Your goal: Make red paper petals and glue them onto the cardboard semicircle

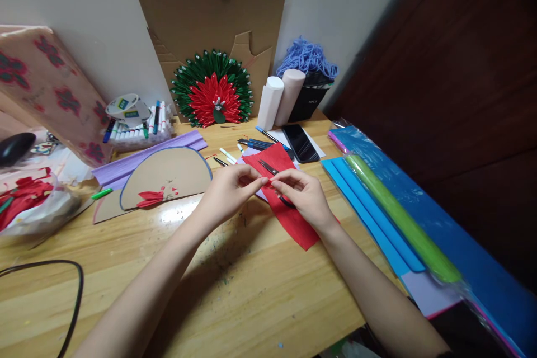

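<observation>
My left hand (229, 190) and my right hand (304, 193) meet above the wooden table (235, 291), fingertips pinched together on a small red paper piece (265, 182). Under them lies a red crepe paper sheet (289, 215) with black scissors (268, 168) resting on it. To the left lies a half-round cardboard piece (168, 173) edged in blue, with a red folded petal (149, 198) stuck on it.
A red and green paper flower disc (212, 89) leans on cardboard at the wall. A phone (300, 143), pens, marker box (138, 128), paper rolls (279, 99), blue yarn (308, 59), purple crepe paper (146, 159) and blue and green paper rolls (403, 218) surround the hands. A black cable (78, 291) lies front left.
</observation>
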Motion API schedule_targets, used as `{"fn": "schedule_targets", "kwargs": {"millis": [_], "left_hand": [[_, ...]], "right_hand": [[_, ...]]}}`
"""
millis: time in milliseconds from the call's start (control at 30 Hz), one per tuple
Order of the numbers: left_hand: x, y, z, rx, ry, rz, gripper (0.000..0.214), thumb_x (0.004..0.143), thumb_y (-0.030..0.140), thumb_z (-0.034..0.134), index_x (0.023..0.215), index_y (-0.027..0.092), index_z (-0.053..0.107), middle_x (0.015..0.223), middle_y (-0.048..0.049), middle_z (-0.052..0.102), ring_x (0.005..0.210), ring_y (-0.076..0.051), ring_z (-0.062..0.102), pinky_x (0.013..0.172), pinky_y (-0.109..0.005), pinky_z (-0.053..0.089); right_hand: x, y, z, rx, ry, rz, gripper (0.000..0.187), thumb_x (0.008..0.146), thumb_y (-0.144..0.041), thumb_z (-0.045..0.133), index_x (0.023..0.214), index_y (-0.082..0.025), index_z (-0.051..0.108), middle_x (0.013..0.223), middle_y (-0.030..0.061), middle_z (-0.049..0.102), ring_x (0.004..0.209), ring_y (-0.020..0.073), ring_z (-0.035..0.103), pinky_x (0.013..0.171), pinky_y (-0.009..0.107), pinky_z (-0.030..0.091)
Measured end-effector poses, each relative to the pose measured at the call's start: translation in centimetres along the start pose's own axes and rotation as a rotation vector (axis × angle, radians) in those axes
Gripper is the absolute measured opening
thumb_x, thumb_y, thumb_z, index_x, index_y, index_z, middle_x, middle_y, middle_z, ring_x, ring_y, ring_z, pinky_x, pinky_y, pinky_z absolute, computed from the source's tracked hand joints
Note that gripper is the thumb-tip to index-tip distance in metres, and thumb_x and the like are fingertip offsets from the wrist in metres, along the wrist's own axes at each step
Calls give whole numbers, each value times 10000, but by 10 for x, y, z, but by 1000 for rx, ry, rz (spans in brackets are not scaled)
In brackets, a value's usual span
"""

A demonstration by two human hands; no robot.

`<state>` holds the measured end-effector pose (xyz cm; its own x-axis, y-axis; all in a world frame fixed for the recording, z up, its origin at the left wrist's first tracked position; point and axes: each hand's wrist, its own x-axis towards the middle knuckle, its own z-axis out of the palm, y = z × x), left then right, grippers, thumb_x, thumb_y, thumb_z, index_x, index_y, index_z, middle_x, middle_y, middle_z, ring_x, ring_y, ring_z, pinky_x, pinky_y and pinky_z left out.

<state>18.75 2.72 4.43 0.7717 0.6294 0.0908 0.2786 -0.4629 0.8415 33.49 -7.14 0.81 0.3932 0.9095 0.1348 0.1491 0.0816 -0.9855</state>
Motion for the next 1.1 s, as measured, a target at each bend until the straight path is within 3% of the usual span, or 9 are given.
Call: {"fn": "schedule_targets", "kwargs": {"millis": [200, 400, 567, 733, 933, 1100], "left_hand": [[0, -1, -1, -5, -13, 22, 221, 827, 312, 546, 738, 141, 654, 717, -46, 686, 657, -134, 607, 627, -252, 477], [0, 1, 0, -24, -8, 13, 204, 831, 282, 529, 739, 134, 635, 742, -54, 680, 680, -137, 610, 645, -260, 487], [1, 0, 3, -142, -15, 28, 178, 763, 276, 624, 866, 133, 647, 834, -62, 693, 709, -138, 626, 666, -260, 507], [1, -4, 5, -167, -6, -39, 166, 795, 276, 586, 793, 133, 673, 777, -66, 708, 702, -150, 645, 670, -268, 508], [1, -9, 6, -145, -3, -81, 226, 803, 328, 564, 776, 129, 668, 769, -69, 703, 695, -150, 633, 642, -257, 496], [-1, -6, 5, -178, -114, -85, 232, 765, 356, 616, 798, 138, 686, 762, -61, 698, 698, -153, 625, 634, -249, 483]], "right_hand": [[1, 0, 1, -25, 27, 23, 192, 740, -375, 676, 755, -187, 639, 726, 15, 676, 683, 143, 638, 643, 255, 514], [-1, 2, 1, 8, 5, 14, 195, 711, -349, 710, 815, -195, 653, 799, 26, 698, 750, 154, 656, 694, 269, 528], [-2, -1, 3, -5, -17, 19, 162, 733, -336, 690, 784, -186, 658, 791, 39, 700, 749, 171, 663, 704, 297, 534], [-3, 0, 3, -19, -6, -1, 201, 723, -336, 702, 849, -189, 652, 808, 37, 699, 760, 168, 665, 711, 294, 538], [-4, 2, 3, -128, 15, -122, 190, 748, -308, 686, 902, -219, 619, 855, 25, 670, 774, 153, 645, 733, 282, 536], [-7, 1, 2, -187, -51, -192, 132, 803, -261, 629, 924, -229, 588, 875, 21, 645, 802, 154, 639, 750, 286, 533]]}}
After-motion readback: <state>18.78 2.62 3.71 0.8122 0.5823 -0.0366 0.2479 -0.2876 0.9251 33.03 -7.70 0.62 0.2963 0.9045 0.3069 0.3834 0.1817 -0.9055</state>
